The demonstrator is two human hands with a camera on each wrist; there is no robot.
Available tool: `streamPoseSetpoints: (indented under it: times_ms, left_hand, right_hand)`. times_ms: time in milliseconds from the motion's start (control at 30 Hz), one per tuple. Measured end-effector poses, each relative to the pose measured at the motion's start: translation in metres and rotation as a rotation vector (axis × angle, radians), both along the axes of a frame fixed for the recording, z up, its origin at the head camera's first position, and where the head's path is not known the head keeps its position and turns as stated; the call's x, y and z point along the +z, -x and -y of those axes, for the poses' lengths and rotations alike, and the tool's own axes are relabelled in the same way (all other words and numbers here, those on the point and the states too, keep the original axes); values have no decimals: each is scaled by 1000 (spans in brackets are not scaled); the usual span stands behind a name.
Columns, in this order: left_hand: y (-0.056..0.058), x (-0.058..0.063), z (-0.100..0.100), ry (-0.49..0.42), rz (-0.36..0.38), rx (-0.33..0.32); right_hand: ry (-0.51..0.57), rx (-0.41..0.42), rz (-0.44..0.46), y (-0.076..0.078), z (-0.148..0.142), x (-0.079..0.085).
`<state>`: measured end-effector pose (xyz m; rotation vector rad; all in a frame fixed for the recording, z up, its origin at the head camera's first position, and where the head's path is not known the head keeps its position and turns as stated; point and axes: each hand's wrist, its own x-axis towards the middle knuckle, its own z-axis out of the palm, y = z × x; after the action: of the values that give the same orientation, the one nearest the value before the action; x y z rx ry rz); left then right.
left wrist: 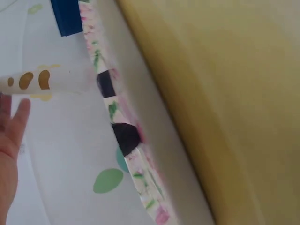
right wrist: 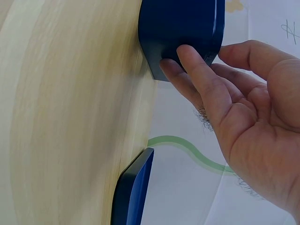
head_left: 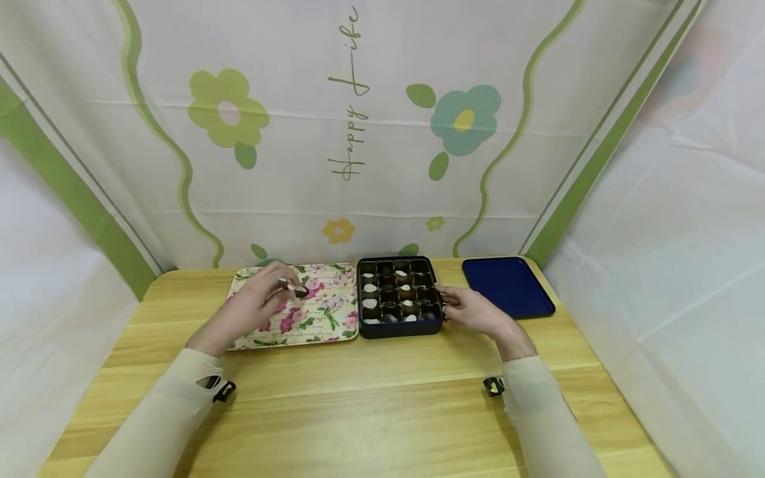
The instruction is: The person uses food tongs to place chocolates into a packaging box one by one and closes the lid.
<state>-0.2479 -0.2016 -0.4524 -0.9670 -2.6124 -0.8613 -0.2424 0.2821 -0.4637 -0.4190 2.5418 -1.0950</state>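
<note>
My left hand (head_left: 263,302) is over a floral tray (head_left: 335,338), its fingertips pinching a small pale piece (head_left: 293,287). In the left wrist view this pale piece with brown oval spots (left wrist: 44,80) reaches from the fingers toward the tray; its kind is unclear. Two dark pieces (left wrist: 126,138) show along the tray there. Right of the tray stands a dark blue box (head_left: 402,330) with many compartments, holding whitish rounded pieces (head_left: 370,303) and dark ones. My right hand (head_left: 475,311) rests its fingers against the box's right side, thumb at the rim.
A shallow blue lid (head_left: 508,285) lies at the back right of the wooden table (head_left: 358,411). Behind stands a white cloth (head_left: 287,192) printed with flowers, and white cloth hangs at both sides. Each wrist carries a small black device (head_left: 493,386).
</note>
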Motion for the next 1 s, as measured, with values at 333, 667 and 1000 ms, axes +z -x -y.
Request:
streamPoseSetpoints:
  times_ms: [333, 667, 1000]
  left_hand:
    - [28, 3, -12, -96, 173, 175]
    - [43, 1, -15, -42, 222, 227]
    - [34, 10, -26, -105, 160, 212]
  right_hand:
    - [20, 2, 0, 0, -2, -1]
    - [-1, -6, -4, -1, 1, 0]
    - [2, -10, 0, -1, 0, 1]
